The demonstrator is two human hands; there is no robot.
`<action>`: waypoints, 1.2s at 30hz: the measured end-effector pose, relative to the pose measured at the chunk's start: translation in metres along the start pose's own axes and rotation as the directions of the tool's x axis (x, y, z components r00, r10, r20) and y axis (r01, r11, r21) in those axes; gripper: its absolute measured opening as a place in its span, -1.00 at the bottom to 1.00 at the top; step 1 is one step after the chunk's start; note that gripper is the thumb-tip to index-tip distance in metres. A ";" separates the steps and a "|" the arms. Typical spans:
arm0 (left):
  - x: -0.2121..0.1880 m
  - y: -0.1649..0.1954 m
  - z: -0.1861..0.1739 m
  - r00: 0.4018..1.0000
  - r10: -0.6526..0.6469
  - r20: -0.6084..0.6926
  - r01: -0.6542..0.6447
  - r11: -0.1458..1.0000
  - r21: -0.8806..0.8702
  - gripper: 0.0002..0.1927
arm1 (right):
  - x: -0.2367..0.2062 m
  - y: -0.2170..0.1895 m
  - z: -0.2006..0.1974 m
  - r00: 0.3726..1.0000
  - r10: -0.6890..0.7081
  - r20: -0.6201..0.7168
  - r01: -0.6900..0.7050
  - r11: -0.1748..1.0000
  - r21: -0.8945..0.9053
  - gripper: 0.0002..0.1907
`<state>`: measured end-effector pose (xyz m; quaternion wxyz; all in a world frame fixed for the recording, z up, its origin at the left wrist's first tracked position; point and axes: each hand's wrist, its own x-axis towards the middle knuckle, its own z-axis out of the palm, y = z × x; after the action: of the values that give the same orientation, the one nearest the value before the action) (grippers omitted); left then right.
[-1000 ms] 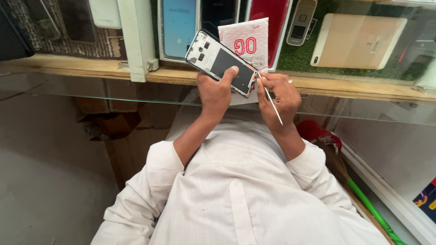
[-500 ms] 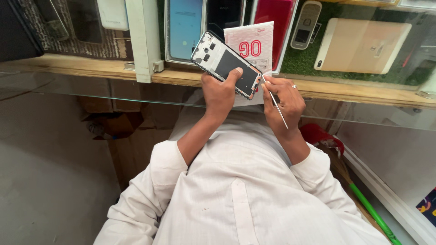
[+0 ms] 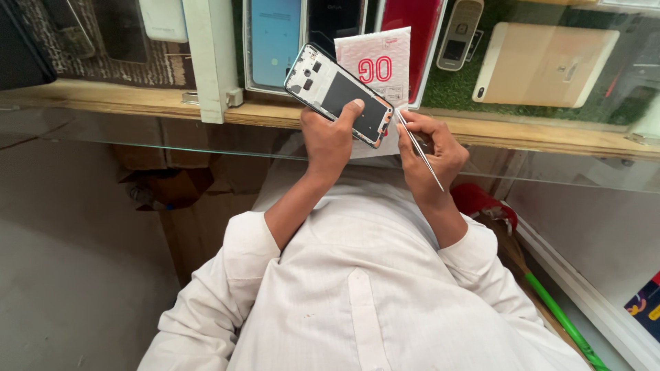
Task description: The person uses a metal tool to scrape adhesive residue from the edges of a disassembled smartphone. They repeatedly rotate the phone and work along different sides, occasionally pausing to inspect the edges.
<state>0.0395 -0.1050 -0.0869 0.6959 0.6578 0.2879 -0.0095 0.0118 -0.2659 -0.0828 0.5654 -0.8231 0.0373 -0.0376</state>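
My left hand point(image 3: 330, 141) grips an opened phone frame point(image 3: 337, 93), its dark inside facing up and my thumb pressed on its lower part. My right hand point(image 3: 430, 148) pinches a thin metal tool point(image 3: 419, 148), whose tip touches the frame's lower right corner. Right behind the frame is a white packet with red print point(image 3: 378, 65). I cannot tell whether the packet is held or leaning. Both hands hover over a glass counter point(image 3: 137, 130) with a wooden edge point(image 3: 536, 134).
Under the glass lie several phones: a blue one point(image 3: 275, 41), a red one point(image 3: 423, 20), a small keypad phone point(image 3: 459, 31) and a gold tablet point(image 3: 546, 62) on green turf. A white post point(image 3: 210, 55) stands at left. A green-handled broom point(image 3: 557, 312) leans at right.
Both hands have shifted slightly right with the phone frame. The tool tip stays at the frame's lower right corner, and both grips are the same.
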 end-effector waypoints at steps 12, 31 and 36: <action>0.001 0.001 0.001 0.999 0.049 -0.001 -0.049 0.998 0.033 -0.87 | 0.005 -0.012 0.000 0.985 -0.168 0.034 0.170 0.979 -0.108 -0.90; -0.003 0.000 0.001 0.999 0.027 -0.027 -0.026 0.999 0.030 -0.85 | 0.005 -0.017 -0.001 0.990 -0.141 0.022 0.143 0.975 -0.172 -0.90; -0.007 0.003 0.002 0.989 0.144 -0.017 -0.140 0.977 0.159 -0.86 | 0.006 -0.017 -0.002 0.986 -0.155 0.060 0.164 0.967 -0.194 -0.90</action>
<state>0.0355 -0.1090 -0.0814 0.6364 0.7298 0.2483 0.0268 0.0181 -0.2626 -0.0655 0.4763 -0.8764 -0.0380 -0.0607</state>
